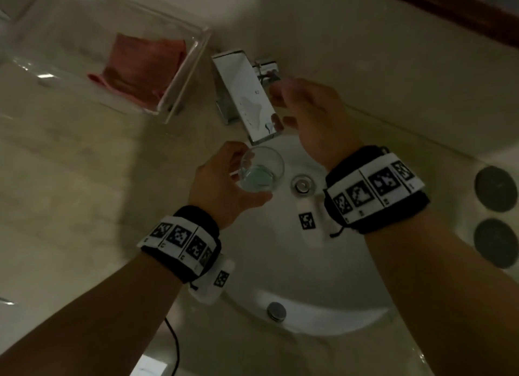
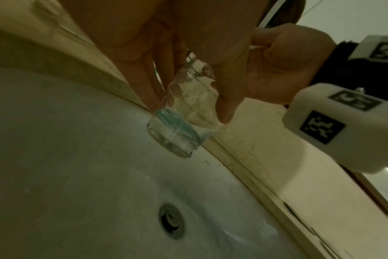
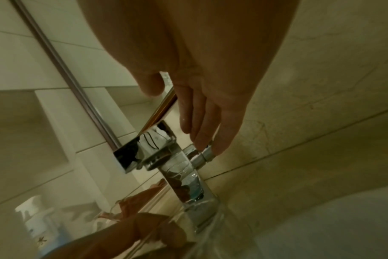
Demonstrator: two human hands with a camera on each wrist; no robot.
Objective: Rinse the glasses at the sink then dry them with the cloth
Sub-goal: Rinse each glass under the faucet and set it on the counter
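Glass (image 1: 262,169) is what I am gripping in my left hand (image 1: 222,184), fingers (image 2: 144,82) and thumb wrapped round its side, and I am holding it over the white sink (image 1: 323,300) just under the outlet of the chrome faucet (image 1: 247,94). It is sitting roughly upright in the head view, mouth up, with a little clear water in its bottom showing a faint blue-green tint; in the left wrist view it is tilting, its thick base well above the basin wall and the drain (image 2: 172,220). I am reaching my right hand (image 1: 311,117) out past the spout, fingers straight and relaxed and holding nothing, and in the right wrist view my fingertips (image 3: 203,140) are lying on the small chrome lever (image 3: 203,155) at the side of the faucet body. Whether water is running from the spout I cannot tell in this dim, blurred light. I am seeing the pink cloth (image 1: 143,66) lying folded in a clear tray (image 1: 182,94) on the pale stone counter (image 1: 70,179), to the left of the faucet and well apart from the glass. Both my wrists are wearing black bands with white marker strips (image 1: 179,241), and two dark round discs (image 1: 495,215) are sitting on the counter at the right of the basin.
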